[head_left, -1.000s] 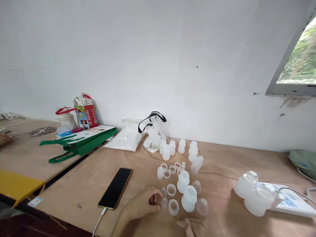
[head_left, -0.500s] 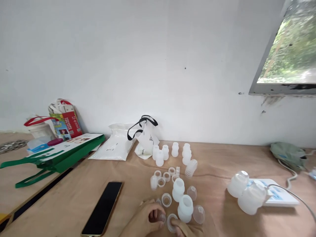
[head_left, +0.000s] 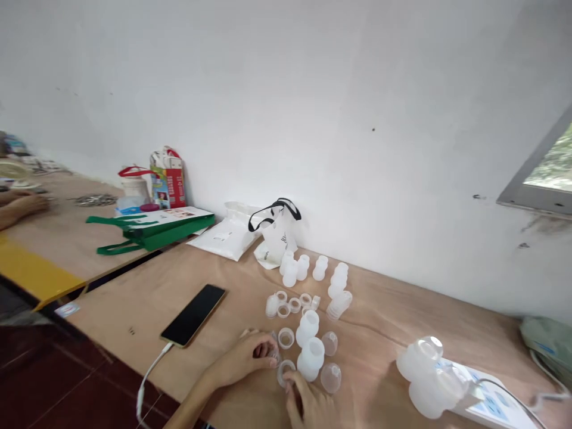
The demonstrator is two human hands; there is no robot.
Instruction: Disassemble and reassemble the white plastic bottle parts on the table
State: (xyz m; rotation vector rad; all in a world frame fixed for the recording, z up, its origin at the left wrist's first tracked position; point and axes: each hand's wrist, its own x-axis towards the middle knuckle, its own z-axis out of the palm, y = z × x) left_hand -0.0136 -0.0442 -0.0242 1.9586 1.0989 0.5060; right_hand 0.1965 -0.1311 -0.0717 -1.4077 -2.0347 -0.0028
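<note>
On the brown table my left hand (head_left: 250, 356) is curled, its fingers closed round a small clear domed piece (head_left: 275, 353), partly hidden. My right hand (head_left: 309, 400) has its thumb and fingertips at the edge of a translucent screw ring (head_left: 286, 373) lying on the table. Another ring (head_left: 286, 338) lies just beyond. Beside the hands stand two milky white bottles (head_left: 310, 357), open at the top, with a clear domed cap (head_left: 331, 378) and a second such cap (head_left: 329, 343) to their right.
Farther back are several loose rings (head_left: 294, 305) and small white bottles (head_left: 320, 267). A phone (head_left: 193, 314) with a white cable lies left. Bags (head_left: 223, 235) lean by the wall. Right, large clear domed pieces (head_left: 435, 387) overlap a white scale-like device (head_left: 487, 399). Another person's hands (head_left: 24, 202) show far left.
The view has swung left and tilted, bringing in the neighbouring table and another person's hands. My hands stay by the same pieces, left round the clear piece, right at the ring.
</note>
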